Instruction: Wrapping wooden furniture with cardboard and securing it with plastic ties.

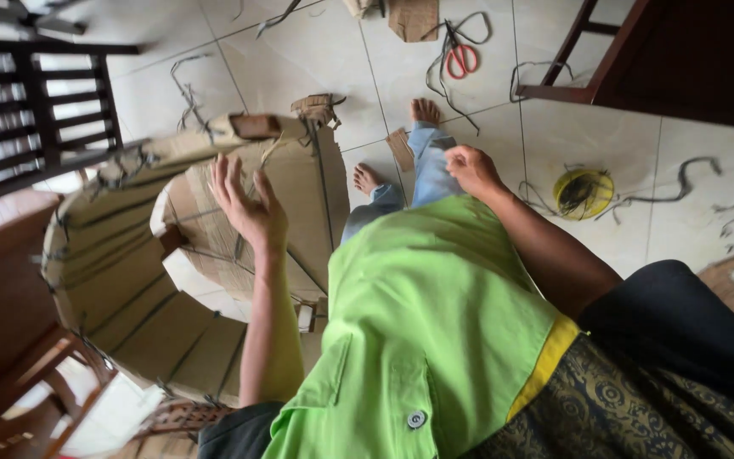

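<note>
Cardboard ring, light but floppy: your left hand is hovering spread over its panel. Right hand is curling loosely, gripping nothing; support the strapped rim.

Red-handled scissors are seen at the upper middle, a yellow spool at the right on the tiled floor, a dark chair upper left.

Hidden and cut-off parts

The green shirt hides both legs above the shins; the curved cardboard structure blurs at its left side; the dark wooden chair is cut off by the top-right edge.
</note>
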